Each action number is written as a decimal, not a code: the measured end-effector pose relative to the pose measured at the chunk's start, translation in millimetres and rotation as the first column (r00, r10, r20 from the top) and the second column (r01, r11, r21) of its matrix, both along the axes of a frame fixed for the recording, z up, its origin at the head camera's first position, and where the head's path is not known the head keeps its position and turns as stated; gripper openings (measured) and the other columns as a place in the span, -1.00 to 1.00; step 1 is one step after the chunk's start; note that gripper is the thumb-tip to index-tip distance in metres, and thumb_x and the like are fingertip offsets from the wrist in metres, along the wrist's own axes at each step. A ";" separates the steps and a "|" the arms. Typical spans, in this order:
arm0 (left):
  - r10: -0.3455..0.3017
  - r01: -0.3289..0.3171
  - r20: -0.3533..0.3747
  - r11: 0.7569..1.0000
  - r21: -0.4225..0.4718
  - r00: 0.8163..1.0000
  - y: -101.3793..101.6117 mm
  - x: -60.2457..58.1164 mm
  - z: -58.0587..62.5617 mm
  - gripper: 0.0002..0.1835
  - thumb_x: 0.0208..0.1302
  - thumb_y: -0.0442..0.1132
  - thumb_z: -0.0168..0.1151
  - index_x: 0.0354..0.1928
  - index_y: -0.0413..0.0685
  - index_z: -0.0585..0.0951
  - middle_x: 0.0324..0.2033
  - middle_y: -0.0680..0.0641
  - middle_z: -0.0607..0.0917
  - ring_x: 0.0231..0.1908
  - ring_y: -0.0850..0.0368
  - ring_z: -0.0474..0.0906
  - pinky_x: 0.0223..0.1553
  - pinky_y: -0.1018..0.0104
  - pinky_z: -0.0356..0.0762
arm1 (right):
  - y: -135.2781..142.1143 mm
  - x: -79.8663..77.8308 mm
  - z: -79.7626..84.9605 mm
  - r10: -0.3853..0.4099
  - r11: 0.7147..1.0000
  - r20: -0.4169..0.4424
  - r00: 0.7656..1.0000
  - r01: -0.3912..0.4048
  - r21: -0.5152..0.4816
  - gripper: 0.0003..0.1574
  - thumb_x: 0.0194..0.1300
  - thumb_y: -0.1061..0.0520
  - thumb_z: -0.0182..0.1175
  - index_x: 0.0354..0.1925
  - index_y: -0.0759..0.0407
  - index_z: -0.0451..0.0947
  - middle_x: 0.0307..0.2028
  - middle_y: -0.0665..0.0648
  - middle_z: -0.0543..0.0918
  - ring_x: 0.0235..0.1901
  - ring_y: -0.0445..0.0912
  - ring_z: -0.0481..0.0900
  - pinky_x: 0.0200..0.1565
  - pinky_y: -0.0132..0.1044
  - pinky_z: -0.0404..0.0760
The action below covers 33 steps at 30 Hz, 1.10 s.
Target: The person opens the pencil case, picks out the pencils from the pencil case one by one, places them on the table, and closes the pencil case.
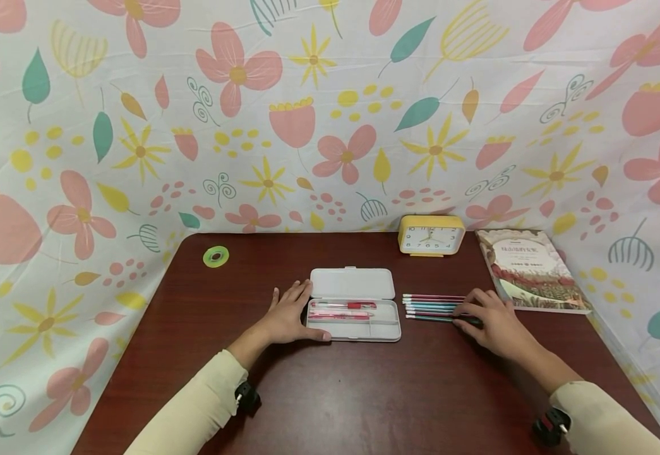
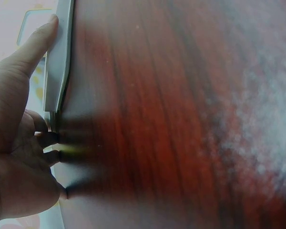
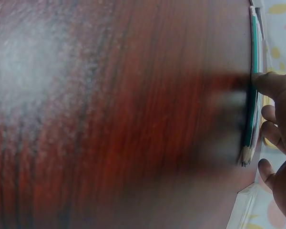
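A white pencil case (image 1: 385,332) lies with its lid (image 1: 352,283) folded back; a red-capped pen (image 1: 360,305) and a pink pen (image 1: 338,314) rest inside. My left hand (image 1: 287,317) spans its left end, thumb along the near wall and fingers spread at the far left corner. In the left wrist view the thumb lies straight against the case (image 2: 58,62). Right of the case, several pencils (image 1: 429,306) lie side by side, eraser ends leftward. My right hand (image 1: 494,321) grips their right part, thumb on the near green pencil (image 3: 251,114), other fingers bent over the far side.
A yellow alarm clock (image 1: 432,236) stands at the table's back edge. Right of it lies a book (image 1: 534,270), just beyond my right hand. A green roll of tape (image 1: 216,256) sits at the back left. Flowered cloth (image 1: 330,126) hangs behind the table (image 1: 364,392).
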State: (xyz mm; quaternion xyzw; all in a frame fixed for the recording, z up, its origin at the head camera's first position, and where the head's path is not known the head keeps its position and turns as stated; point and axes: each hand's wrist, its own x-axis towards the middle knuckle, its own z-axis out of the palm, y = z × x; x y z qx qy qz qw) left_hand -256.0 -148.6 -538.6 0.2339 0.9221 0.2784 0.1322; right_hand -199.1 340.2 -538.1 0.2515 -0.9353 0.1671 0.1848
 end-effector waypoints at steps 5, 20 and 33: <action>0.007 -0.007 -0.008 1.000 -0.001 1.000 -2.7 -0.8 -5.8 0.61 0.00 0.76 0.40 0.82 -0.10 -0.06 0.81 -0.19 0.01 0.81 -0.23 -0.20 0.64 -0.59 -0.47 | -2.9 -1.6 -0.8 0.004 1.000 -0.007 1.000 -0.004 -0.007 -0.64 0.14 0.22 0.69 -0.19 -0.16 0.81 -0.17 -0.06 0.61 -0.10 0.02 0.55 -0.17 0.21 0.37; 0.002 -0.002 0.000 1.000 -0.015 1.000 -3.1 0.7 0.0 0.55 0.09 0.67 0.44 0.82 -0.09 -0.07 0.81 -0.20 -0.01 0.82 -0.22 -0.23 0.66 -0.55 -0.50 | -70.2 -40.0 7.4 0.040 0.999 0.144 0.989 -0.040 -0.003 -0.74 0.43 0.04 0.54 0.06 -0.08 0.83 -0.06 -0.02 0.64 -0.02 -0.02 0.54 -0.09 0.07 0.38; -0.009 0.009 0.004 1.000 -0.026 1.000 -2.5 -2.1 0.3 0.58 0.06 0.73 0.39 0.82 -0.09 -0.09 0.82 -0.16 -0.03 0.82 -0.20 -0.24 0.67 -0.53 -0.49 | -138.5 -103.4 15.4 0.014 0.999 0.393 0.919 -0.025 0.022 -0.26 0.66 -0.06 0.28 0.62 0.19 0.43 0.46 0.40 0.56 0.44 0.39 0.51 0.36 0.45 0.54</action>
